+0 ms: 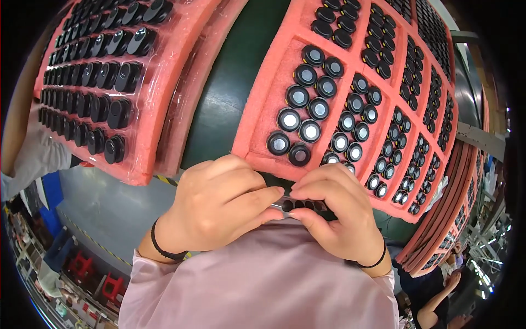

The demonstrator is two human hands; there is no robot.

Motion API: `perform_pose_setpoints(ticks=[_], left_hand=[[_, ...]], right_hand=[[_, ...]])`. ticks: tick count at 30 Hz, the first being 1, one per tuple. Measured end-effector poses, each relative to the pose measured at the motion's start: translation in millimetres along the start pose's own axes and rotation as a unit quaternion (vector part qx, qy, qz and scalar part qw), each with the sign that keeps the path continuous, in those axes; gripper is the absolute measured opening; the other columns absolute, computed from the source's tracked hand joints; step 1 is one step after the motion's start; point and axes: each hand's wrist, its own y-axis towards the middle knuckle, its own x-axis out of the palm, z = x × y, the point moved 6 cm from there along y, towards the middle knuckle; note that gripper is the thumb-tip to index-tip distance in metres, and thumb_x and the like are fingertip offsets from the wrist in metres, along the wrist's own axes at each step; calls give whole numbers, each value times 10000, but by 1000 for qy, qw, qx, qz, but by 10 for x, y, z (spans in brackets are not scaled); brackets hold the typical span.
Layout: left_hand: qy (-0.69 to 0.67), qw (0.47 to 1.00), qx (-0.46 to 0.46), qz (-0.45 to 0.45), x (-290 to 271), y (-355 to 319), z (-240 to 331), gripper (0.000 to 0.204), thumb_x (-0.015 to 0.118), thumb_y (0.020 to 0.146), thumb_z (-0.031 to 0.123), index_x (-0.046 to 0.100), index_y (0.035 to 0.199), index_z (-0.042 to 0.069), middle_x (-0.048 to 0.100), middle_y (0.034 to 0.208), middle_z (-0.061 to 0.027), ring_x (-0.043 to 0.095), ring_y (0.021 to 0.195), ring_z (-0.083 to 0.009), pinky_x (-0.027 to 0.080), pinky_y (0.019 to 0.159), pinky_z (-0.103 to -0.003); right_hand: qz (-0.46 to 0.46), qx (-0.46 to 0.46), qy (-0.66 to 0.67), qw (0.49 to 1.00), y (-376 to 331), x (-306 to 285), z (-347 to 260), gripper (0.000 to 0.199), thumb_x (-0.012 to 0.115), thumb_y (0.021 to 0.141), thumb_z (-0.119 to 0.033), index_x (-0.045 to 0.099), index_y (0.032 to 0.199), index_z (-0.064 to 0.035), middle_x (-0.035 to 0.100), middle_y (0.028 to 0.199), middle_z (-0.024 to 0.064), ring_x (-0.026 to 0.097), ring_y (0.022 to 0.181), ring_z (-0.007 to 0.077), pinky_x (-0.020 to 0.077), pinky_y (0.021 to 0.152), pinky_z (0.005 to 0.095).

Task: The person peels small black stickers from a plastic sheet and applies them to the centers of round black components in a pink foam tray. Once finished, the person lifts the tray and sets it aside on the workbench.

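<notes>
Down at the lower middle of the view, both hands meet over a small dark strip [300, 205] with a row of round holes along it. Left hand [216, 200] is curled, thumb and forefinger pinched onto the strip's left end. Right hand [337, 211] closes on it from the other side, fingertips [298, 192] pressing its top edge, thumb underneath. So both are gripping that one piece, held just above the pink sleeves [263, 279] and close to the body. A black band [164, 249] rings the left wrist, another [375, 262] the right.

Just beyond the knuckles sits a pink foam tray [263, 104], split into compartments, its near edge almost touching the fingers. Round black caps with silver centres [300, 118] fill the nearest compartment, standing face up in loose rows; further compartments hold more of the same, smaller toward the rim. Off to the left, well apart across a dark green surface [241, 55], a second pink tray [159, 88] carries rows of black knobs [109, 88] lying on their sides. At the far left edge, another person's pale sleeve [33, 156] comes in beside that tray.
</notes>
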Motion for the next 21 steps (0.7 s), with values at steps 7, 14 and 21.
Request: perform_pose_setpoints(ticks=[7,14,21], left_hand=[[45,998,43,14,50,23,67,332,877,697,246,759,934,46,645,775,-34,610,659,-212,479,533,-322],[98,993,68,1,79,65,154,326,869,704,241,760,942,46,616,743,-21,595,635,-202,442,484,-303],[90,995,47,-15,87,56,167,345,878,708,267,759,948,48,599,730,-12,582,615,-192,439,487,-307]], right_hand=[[19,0,2,1000,-63,83,38,279,807,716,61,667,944,-18,696,955,108,659,868,281,520,736,374],[69,-47,-34,996,-109,59,25,254,785,719,34,647,925,-21,671,912,101,652,799,300,515,696,402],[71,-61,-35,995,-157,58,46,255,782,721,28,643,930,-17,671,921,100,655,812,304,522,703,404]])
